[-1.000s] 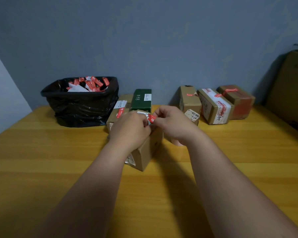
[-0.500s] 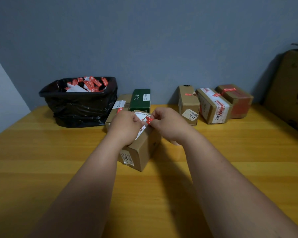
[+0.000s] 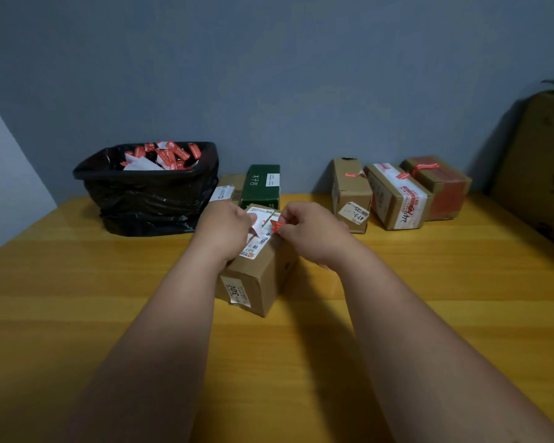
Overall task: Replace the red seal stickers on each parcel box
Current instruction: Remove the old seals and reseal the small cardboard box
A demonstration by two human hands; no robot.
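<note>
Two hands meet over one brown parcel box (image 3: pixel 259 276) that sits on the tabletop (image 3: pixel 77 314) about midway between its left and right edges, closer to the far edge than to the near one. Over the last second this box has come down from a lifted, tilted hold to rest on the wood, a corner toward the camera, so it is now steady for sticker work.

Along the far edge stand the other parcels: a black bin bag (image 3: pixel 147 193) near the far left corner, heaped with spent red stickers; a green box (image 3: pixel 261 186) just behind the working box; and three brown boxes (image 3: pixel 397 195) to the right, each with a red seal on top.

Left hand (image 3: pixel 226 230) rests on the box's top left, fingers curled over a curling white strip (image 3: pixel 253 226), probably the sticker's backing paper. Right hand (image 3: pixel 311 233) pinches a small red seal sticker (image 3: pixel 275 226) between thumb and fingertips, just above the box's top seam.

Sticker and white strip, pressed together a second ago, now stand a little apart. My reading is that a fresh seal is being peeled free and is about ready to press across the seam.
</note>
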